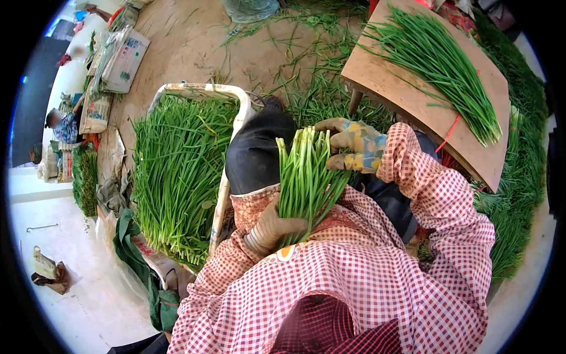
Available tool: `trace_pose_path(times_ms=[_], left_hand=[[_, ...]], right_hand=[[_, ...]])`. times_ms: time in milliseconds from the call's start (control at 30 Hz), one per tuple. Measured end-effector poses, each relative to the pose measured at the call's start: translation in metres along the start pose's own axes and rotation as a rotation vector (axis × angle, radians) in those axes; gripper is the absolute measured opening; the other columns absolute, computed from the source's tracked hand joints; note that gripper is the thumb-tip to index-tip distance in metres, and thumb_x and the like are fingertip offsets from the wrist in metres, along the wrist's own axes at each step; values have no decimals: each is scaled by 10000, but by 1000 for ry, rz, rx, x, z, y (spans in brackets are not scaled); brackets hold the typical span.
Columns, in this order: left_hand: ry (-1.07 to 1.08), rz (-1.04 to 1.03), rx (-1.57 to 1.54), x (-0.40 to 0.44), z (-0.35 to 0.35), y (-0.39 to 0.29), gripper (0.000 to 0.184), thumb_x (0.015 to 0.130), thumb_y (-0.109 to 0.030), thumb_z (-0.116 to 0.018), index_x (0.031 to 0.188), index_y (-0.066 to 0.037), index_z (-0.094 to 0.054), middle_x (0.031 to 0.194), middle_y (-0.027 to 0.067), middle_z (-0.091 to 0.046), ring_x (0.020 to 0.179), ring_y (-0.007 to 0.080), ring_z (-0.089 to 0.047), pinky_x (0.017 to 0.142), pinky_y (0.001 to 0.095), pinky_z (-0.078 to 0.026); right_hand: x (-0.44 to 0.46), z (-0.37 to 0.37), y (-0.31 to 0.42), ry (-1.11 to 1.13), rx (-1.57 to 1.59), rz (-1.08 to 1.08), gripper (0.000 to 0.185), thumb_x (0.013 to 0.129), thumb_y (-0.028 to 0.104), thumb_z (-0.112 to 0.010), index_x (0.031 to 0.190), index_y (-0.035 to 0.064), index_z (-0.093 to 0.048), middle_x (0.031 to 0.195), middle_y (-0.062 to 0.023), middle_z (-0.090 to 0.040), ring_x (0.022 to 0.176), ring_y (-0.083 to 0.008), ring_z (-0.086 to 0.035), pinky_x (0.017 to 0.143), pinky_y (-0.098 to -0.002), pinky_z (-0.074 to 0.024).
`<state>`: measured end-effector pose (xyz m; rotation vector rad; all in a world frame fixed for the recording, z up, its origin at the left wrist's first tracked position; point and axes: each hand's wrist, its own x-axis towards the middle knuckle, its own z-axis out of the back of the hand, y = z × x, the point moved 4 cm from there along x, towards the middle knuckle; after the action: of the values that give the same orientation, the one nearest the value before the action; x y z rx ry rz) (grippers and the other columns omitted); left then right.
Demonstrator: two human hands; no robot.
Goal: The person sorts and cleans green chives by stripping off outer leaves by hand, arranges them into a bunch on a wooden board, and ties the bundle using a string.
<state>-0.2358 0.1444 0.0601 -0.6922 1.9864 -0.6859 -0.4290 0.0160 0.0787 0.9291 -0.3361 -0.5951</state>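
Observation:
A bunch of garlic chives (306, 177) stands tilted over my lap, its pale cut ends pointing up and away from me. My left hand (274, 229), in a tan work glove, is closed round the lower leafy part of the bunch. Beside the upper right of the stalks is my right hand (356, 146), in a patterned yellow, blue and grey glove. Its fingers are apart and curved toward the cut ends, with the fingertips at the bunch's edge. The lower leaves are partly hidden by my left hand and sleeve.
A white-framed cart (221, 88) on my left holds a thick pile of chives (180, 171). To the right, a wooden board (377, 56) bears another bundle (439, 71) and red ties (449, 133). Loose leaves litter the floor. Another person (66, 127) is at the far left.

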Motion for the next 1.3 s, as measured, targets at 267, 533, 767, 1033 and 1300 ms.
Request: trace_pose_path(times_ms=[267, 533, 767, 1033, 1300], left_hand=[[-123, -104, 14, -7, -1, 0, 654, 626, -6, -736, 1229, -6, -484, 1107, 63, -596, 986, 182, -571, 900, 325, -454], [-193, -96, 45, -6, 4, 10, 769, 648, -48, -766, 1325, -14, -402, 1225, 84, -556, 1093, 202, -534, 979, 350, -405], [-222, -139, -13, -4, 5, 9, 757, 651, -25, -762, 1316, -14, -400, 1184, 90, -575, 1072, 204, -547, 963, 347, -421], [-341, -112, 167, 0, 15, 14, 758, 649, -32, -766, 1310, -6, -397, 1160, 98, -582, 1035, 206, -564, 935, 331, -441], [-353, -124, 228, -5, -10, -6, 714, 668, -126, -769, 1264, -2, -396, 1126, 102, -608, 1001, 184, -592, 886, 308, -469]], right_hand=[[26, 77, -35, -275, -401, -563, 295, 849, 190, -624, 1096, 35, -582, 1075, -142, -599, 938, -236, -597, 778, -323, -504], [29, 26, 20, 23, -129, -76, 556, 696, 443, -755, 1067, 71, -572, 1374, -199, -381, 1271, -369, -375, 1039, -464, -318], [14, 23, 37, -177, -124, 91, 493, 662, 419, -790, 950, 72, -590, 1367, -220, -377, 1260, -393, -377, 1028, -458, -317], [13, -16, 21, -182, -204, -156, 717, 665, 445, -755, 1182, 3, -528, 1409, -208, -314, 1276, -390, -350, 1035, -447, -348], [12, -21, 2, 66, 66, -226, 663, 794, 342, -611, 1359, 59, -412, 1443, -191, -291, 1308, -342, -343, 1092, -407, -277]])
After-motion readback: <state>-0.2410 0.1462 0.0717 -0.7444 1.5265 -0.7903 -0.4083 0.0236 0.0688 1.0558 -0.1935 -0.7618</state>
